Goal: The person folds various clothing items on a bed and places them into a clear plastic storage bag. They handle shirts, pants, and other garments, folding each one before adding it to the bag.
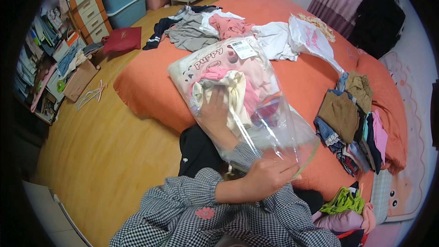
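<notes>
A clear plastic bag [279, 123] lies on the bed before me, with folded clothes inside. My left hand [272, 175], reaching across from the left, pinches the bag's rim near its mouth. Crossing beneath it, my right arm goes into the bag. There my right hand [216, 106] lies flat, fingers extended, against a bunched cream garment [236, 82] with pink cloth [214, 73] beside it. Its fingertips are partly hidden by the folds. Under these is a pale pink item with a puppy print [205, 63], and a white label [244, 48] sits at the bag's far end.
An orange bedspread [154, 89] covers the bed. Grey, white and pink clothes [192, 31] lie at its far side, near a white plastic bag [312, 37]. Folded trousers [339, 116] are stacked at right, with a green garment [344, 200] nearer. Hangers [91, 96] lie on the floor.
</notes>
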`<control>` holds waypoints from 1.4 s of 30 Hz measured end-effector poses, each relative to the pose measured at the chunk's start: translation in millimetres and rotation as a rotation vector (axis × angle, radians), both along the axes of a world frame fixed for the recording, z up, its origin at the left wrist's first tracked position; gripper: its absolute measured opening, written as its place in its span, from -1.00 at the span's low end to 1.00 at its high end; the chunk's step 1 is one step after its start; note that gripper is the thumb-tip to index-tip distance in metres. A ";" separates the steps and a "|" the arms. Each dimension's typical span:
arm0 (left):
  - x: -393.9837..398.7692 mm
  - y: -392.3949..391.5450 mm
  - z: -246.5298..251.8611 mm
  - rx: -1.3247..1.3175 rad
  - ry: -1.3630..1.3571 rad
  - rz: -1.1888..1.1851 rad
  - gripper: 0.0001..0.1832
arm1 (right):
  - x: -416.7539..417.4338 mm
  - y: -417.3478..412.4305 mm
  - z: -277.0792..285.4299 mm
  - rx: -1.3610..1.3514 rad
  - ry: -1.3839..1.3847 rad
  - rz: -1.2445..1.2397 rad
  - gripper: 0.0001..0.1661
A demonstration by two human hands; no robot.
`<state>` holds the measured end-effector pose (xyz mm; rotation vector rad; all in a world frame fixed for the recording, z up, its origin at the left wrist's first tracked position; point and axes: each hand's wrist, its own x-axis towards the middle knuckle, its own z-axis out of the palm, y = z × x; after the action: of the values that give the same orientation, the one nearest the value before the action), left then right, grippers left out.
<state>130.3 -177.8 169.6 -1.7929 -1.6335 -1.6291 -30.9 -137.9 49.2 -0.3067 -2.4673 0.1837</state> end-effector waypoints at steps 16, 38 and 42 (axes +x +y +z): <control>-17.6 -37.8 -5.6 0.026 -0.029 -0.013 -0.56 | 41.1 58.6 76.9 0.320 -0.071 0.290 -0.28; -39.3 -29.8 -2.0 0.178 -0.223 -0.124 -0.59 | 15.7 50.5 76.9 0.291 -0.099 0.531 -0.48; -31.4 -10.9 -9.2 0.203 -0.279 -0.250 -0.65 | -11.2 31.1 63.2 0.278 -0.095 0.569 -0.51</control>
<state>98.9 -188.7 160.3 -1.7875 -1.3218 -2.1548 -42.1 -106.8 112.4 0.5213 -2.5733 0.0595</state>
